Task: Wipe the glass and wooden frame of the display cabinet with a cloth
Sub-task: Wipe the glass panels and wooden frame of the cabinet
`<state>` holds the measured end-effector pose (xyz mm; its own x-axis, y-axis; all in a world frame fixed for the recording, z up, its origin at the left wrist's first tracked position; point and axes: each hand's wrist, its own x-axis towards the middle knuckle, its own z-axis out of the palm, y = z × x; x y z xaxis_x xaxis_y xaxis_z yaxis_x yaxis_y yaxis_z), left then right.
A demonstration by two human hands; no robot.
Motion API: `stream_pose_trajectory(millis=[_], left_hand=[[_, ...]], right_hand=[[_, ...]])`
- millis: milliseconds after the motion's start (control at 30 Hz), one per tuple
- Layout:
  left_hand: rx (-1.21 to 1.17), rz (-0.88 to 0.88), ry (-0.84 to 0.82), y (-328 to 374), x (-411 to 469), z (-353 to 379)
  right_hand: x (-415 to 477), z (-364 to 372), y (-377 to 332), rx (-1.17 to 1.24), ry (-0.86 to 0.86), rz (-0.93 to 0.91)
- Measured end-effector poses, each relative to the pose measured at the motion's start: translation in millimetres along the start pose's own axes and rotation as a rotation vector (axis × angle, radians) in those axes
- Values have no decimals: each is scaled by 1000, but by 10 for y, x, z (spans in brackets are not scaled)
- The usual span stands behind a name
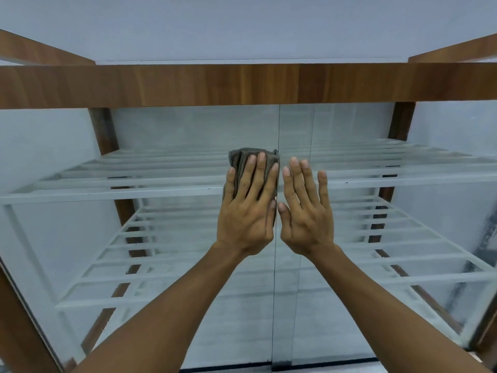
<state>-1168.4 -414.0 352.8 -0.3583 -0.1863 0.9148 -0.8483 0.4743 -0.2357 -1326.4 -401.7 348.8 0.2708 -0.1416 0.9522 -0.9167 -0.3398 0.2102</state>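
Note:
The display cabinet fills the view, with a wooden top frame [242,84] and two glass front panes [166,135] that meet at a vertical seam near the middle. My left hand [248,208] lies flat with its fingers spread, pressing a folded grey-brown cloth [242,157] against the left pane beside the seam. My right hand [306,208] rests open and flat on the right pane, just across the seam, with nothing in it. The cloth shows above and beside my left fingers; the rest is hidden under the palm.
Behind the glass are two white slatted shelves [107,189], one above the other. Dark wooden posts [106,130] stand at the back left and right. A white wall rises above the cabinet. Wooden side frames run down the lower left and lower right edges.

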Motion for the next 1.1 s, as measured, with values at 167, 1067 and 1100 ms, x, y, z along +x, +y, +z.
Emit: stream_pose_trajectory(millis=[167, 1067, 1100], left_hand=[[5, 40, -3, -53, -190, 45], [129, -78, 59, -3095, -1573, -1070], [125, -85, 67, -3184, -1626, -1103]], right_hand=[[24, 14, -155, 33, 8, 86], [833, 1360, -3346, 106, -80, 17], [837, 1390, -3409, 86, -88, 21]])
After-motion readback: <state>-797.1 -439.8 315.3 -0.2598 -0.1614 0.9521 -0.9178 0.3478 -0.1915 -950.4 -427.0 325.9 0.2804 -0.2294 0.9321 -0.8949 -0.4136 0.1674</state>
